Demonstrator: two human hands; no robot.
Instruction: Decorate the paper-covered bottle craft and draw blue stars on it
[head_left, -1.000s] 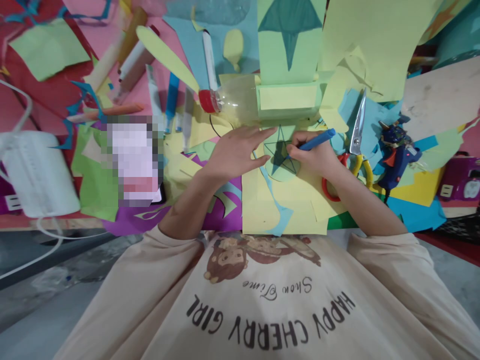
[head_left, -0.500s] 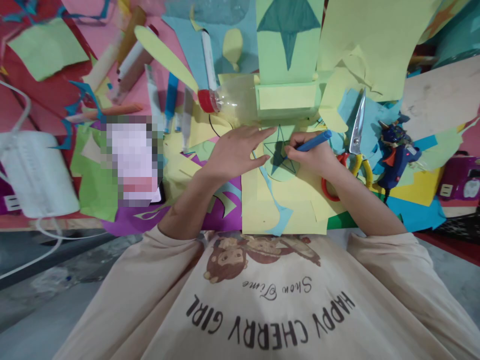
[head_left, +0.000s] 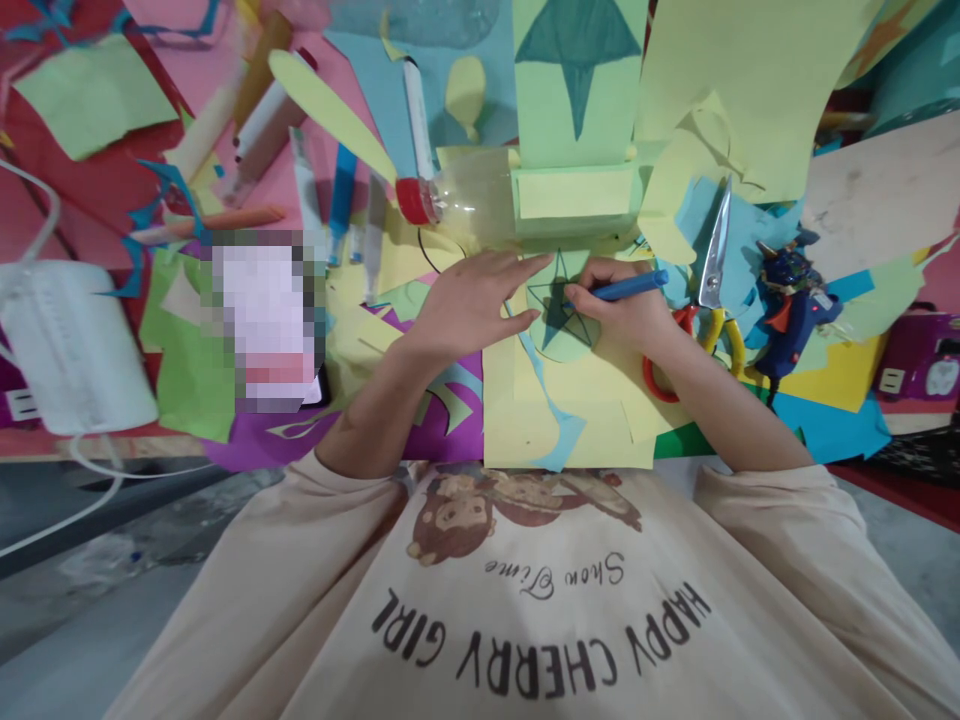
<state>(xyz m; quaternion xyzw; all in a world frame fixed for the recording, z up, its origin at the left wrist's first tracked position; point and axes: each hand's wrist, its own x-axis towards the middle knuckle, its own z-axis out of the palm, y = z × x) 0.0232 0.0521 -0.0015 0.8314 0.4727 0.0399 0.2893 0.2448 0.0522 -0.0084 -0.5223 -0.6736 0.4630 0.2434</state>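
Note:
My right hand (head_left: 624,305) is closed round a blue marker (head_left: 634,286), whose tip end is at a star drawn on a round green paper (head_left: 551,345). Part of the star is filled in dark. My left hand (head_left: 484,305) lies with its fingers apart at the left edge of that round paper, holding nothing. Beneath both is yellow paper (head_left: 585,400), with a thin light blue strip (head_left: 566,430) on it. A clear bottle (head_left: 476,195) with a red cap lies just beyond my hands.
Scissors with red and yellow handles (head_left: 712,285) and a dark blue glue gun (head_left: 802,320) lie at the right. A phone, blurred out (head_left: 270,320), is on the left, near a white device (head_left: 82,350). Several markers (head_left: 343,200) and paper scraps lie beyond.
The blue marker in my right hand has tilted lower, and its tip has shifted slightly up and left on the star. My left hand has stayed in place.

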